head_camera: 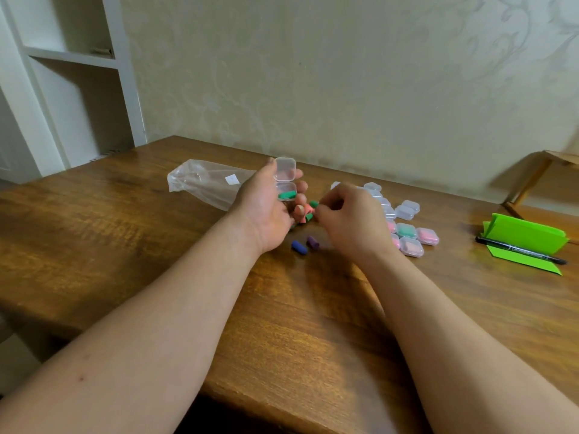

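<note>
Wooden table (156, 245): right end and near edge cut off by the frame. White shelf unit (75, 57) at far left, cropped at top and side, with something on its upper shelf too dim to name. Clear plastic bag (203, 183) lying flat on the table behind the left hand, right end hidden by that hand, small white label showing through. Folded green paper (526, 233) at right, partly upright. Black marker (520, 253) lying across its front flap, print on the barrel unreadable. Left hand (266, 211) raised just above the table, thumb and fingers curled round a small clear box (285, 180), fingers mostly hidden behind it. Right hand (351, 220) back to camera, fingers curled, tips down at the loose pieces (304, 216). Grip itself hidden by the knuckles, so impossible to tell whether pinching or only touching. Cluster of like boxes (407, 211) on the table behind the right hand, partly covered by it, count uncertain. Nearer boxes (426, 235) closed, with pink or green fill; farther ones clear throughout. Held box: square, rounded corners, see-through, hinged lid swung up and open, one green piece (286, 195) lying crosswise in the lower half. Loose pieces between the hands: green and pink stubby cylinders, heaped, partly hidden by the left fingers. Blue piece (299, 247) and purple piece (312, 242) just beside each other on the table, near the wrists, apart from the heap.
</note>
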The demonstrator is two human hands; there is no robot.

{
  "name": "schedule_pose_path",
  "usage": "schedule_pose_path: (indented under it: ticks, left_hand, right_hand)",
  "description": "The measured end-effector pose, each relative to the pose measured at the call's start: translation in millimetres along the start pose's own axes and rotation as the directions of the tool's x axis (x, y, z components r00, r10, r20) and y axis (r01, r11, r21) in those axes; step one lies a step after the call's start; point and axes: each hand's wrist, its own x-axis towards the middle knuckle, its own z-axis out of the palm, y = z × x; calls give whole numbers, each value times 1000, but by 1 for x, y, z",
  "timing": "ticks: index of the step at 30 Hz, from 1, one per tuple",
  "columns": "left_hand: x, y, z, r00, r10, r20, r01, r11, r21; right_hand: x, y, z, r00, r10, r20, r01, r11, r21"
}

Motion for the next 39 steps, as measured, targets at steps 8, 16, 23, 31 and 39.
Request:
schedule_pose_path:
  ticks: [8, 16, 23, 31, 39]
  left_hand:
    - [2, -14, 3, 989, -88, 116, 75, 991, 113]
    - [4, -15, 2, 982, -102, 161, 76, 984, 159]
    - [0, -15, 3, 982, -118, 150, 92, 981, 169]
    - [-3, -14, 3, 949, -178, 261, 152, 981, 117]
    - [-4, -4, -3, 938, -170, 302, 182, 983, -9]
  right_hand:
    - [0, -6, -16, 974, -148, -170, 180, 964, 195]
    - [-2, -8, -6, 957, -265, -114, 270, 963, 24]
    - [-4, -7, -7, 954, -286, -94, 289, 957, 12]
    - [1, -8, -24, 996, -81, -37, 89, 932, 352]
    - [-9, -16, -18, 966, -256, 42, 235, 930, 281]
